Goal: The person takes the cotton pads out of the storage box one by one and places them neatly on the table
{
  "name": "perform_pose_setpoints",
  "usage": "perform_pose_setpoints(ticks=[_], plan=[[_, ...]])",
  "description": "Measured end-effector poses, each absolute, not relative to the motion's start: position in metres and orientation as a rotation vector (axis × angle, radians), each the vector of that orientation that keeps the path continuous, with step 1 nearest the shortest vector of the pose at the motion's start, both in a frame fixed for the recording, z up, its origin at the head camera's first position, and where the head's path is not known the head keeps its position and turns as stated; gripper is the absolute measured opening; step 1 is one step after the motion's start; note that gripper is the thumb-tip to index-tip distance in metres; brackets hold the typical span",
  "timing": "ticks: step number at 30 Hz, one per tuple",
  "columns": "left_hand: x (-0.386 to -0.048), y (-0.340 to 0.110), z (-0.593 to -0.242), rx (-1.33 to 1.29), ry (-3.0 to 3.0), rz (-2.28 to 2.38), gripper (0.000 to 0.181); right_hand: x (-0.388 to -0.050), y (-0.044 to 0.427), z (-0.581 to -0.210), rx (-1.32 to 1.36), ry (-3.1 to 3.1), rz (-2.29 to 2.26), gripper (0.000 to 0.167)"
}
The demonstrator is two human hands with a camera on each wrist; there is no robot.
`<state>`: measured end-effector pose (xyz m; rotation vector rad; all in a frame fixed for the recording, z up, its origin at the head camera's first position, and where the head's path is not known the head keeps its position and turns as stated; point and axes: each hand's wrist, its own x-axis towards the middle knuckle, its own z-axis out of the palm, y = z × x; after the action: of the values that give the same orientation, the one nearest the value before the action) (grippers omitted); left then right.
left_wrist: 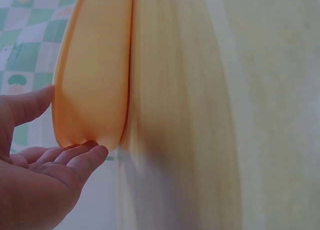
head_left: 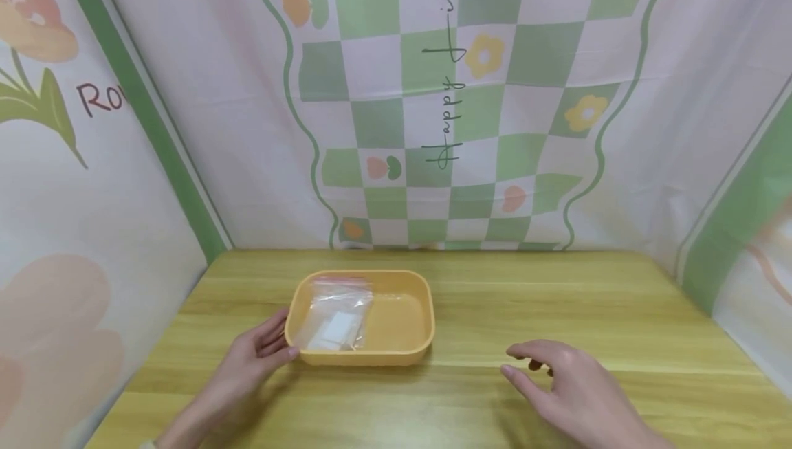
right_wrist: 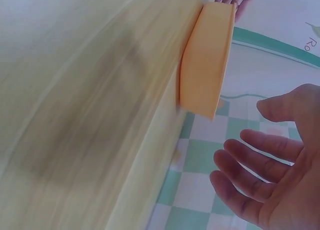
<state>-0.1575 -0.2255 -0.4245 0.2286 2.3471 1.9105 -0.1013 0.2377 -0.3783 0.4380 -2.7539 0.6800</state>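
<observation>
A shallow yellow plastic basket (head_left: 396,356) with rounded corners sits on the wooden table. In its left half lies a clear zip bag (head_left: 340,294) with a pinkish top strip. White rectangular pieces (head_left: 337,329) show through the bag; their kind is unclear. My left hand (head_left: 256,353) holds the basket's near left corner. In the left wrist view, the thumb is at the rim and the fingers (left_wrist: 87,160) lie against the outer wall. To the right of the basket and apart from it, my right hand (head_left: 572,384) hovers over the table with loosely bent fingers, holding nothing.
The wood-grained table (head_left: 526,298) runs back to a hanging cloth (head_left: 427,112) with green and white checks. Printed cloth panels stand at the left (head_left: 56,229) and right (head_left: 742,263) sides.
</observation>
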Motion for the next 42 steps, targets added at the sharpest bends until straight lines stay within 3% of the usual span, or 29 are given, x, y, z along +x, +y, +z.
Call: perform_pose_setpoints(ticks=[9,18,31,42], plan=[[-0.17,-0.229,-0.428,0.339,2.28,1.934,0.078,-0.119,0.218,-0.354,0.515,-2.811,1.059,0.021],[-0.182,-0.239,-0.432,0.513,2.245,1.871,0.084,-0.175,0.167,-0.334,0.845,-2.814,1.393,0.04],[-0.184,-0.241,-0.438,0.522,2.144,1.917,0.088,-0.237,0.087,-0.368,1.117,-2.938,1.464,0.072],[-0.183,-0.243,-0.434,0.532,2.119,1.916,0.089,-0.251,0.076,-0.387,1.008,-3.022,1.538,0.079]])
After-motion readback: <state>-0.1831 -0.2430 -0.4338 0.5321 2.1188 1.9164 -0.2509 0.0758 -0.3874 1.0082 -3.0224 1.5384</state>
